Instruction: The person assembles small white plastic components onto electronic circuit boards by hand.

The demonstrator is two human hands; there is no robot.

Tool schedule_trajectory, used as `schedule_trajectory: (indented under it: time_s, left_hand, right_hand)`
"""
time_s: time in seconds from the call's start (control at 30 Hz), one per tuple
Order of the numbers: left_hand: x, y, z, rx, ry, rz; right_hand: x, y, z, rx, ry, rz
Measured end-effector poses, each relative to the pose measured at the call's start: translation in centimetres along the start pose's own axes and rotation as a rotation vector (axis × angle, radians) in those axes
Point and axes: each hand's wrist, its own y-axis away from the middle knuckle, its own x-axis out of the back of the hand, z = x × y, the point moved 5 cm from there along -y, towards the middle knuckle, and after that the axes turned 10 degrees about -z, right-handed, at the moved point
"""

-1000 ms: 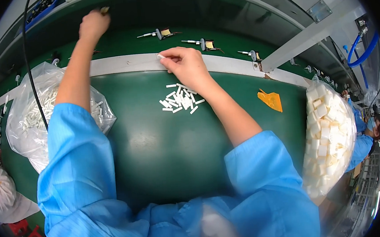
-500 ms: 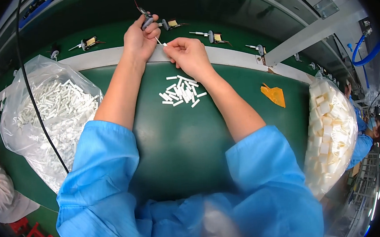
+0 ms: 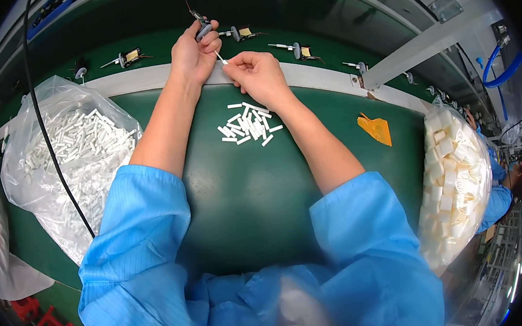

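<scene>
My left hand is closed around a small electronic assembly with a grey disc and thin wires. A thin white stem from it points down toward my right hand. Between my right thumb and fingers is a short white tube, held at the end of that stem; how far the stem sits inside cannot be made out. Below my hands, a loose pile of white tubes lies on the green work surface.
Similar assemblies lie on the green belt beyond a pale rail. A clear bag of white tubes stands left, under a black cable. An orange scrap and a bag of cream blocks are right. Co-workers sit at both sides.
The assemblies on the belt have shifted right. My right hand has edged slightly left with the tube, closer to my left hand. A co-worker's sleeve at the far left has moved.
</scene>
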Motion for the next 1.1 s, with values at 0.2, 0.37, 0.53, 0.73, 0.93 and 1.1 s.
schedule_trajectory:
  time_s: [0.2, 0.37, 0.53, 0.73, 0.93, 1.1]
  left_hand:
    - [0.1, -0.1, -0.6, 0.031, -0.180, -0.010]
    - [-3.0, 1.8, -3.2, -0.033, -0.568, 0.032]
    - [-2.8, 2.0, -3.1, -0.124, -0.701, 0.064]
    - [-2.2, 1.0, -2.7, -0.158, -0.816, 0.108]
    - [-3.9, -3.2, 1.3, -0.019, -1.858, 0.049]
    - [-2.2, -5.4, 2.7, 0.262, -2.316, -0.129]
  right_hand:
    - [-0.5, -0.1, 0.0, -0.017, -0.082, -0.006]
    - [1.6, 0.2, 0.2, 0.149, -0.216, 0.293]
    - [1.4, 0.6, -1.0, 0.239, 0.072, 0.308]
    - [1.7, 0.8, -2.4, 0.356, 0.347, 0.314]
    - [1.8, 1.4, -3.8, 0.103, 0.428, -0.057]
    - [-1.2, 4.2, -6.5, 0.115, 0.777, -0.342]
